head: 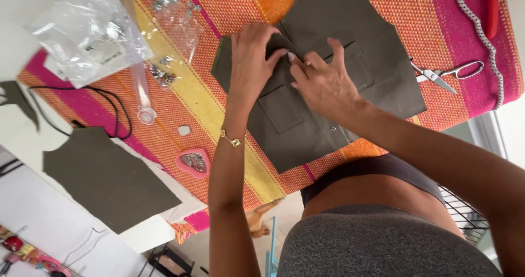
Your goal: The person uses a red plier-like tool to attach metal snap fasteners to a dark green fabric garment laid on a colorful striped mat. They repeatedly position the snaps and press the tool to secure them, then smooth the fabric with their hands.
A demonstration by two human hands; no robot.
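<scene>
From the head camera, both hands are down on an olive-green garment piece of stiff fabric with stitched pockets (328, 91), which lies near the middle of a woven striped cloth in orange, pink and yellow (240, 9). The left hand (251, 58), with a thin gold bracelet (232, 140) at its wrist, pinches a small folded flap of the olive fabric between thumb and fingertips. The right hand (325, 83) meets it from the other side, fingertips closed on the same fold, so the two hands touch at the flap.

Toward the cloth's right edge, just beside the garment, lie silver scissors (445, 73), and a black-and-white dotted cord (481, 36) runs along that edge. Near the cloth's left edge sit clear plastic bags of small metal pieces (90, 33), a pink heart-shaped dish (193, 162) and a loop of thin black cord (106, 105). A second flat olive fabric cut-out (106, 178) lies off the cloth on the white surface (22, 3) at the lower left.
</scene>
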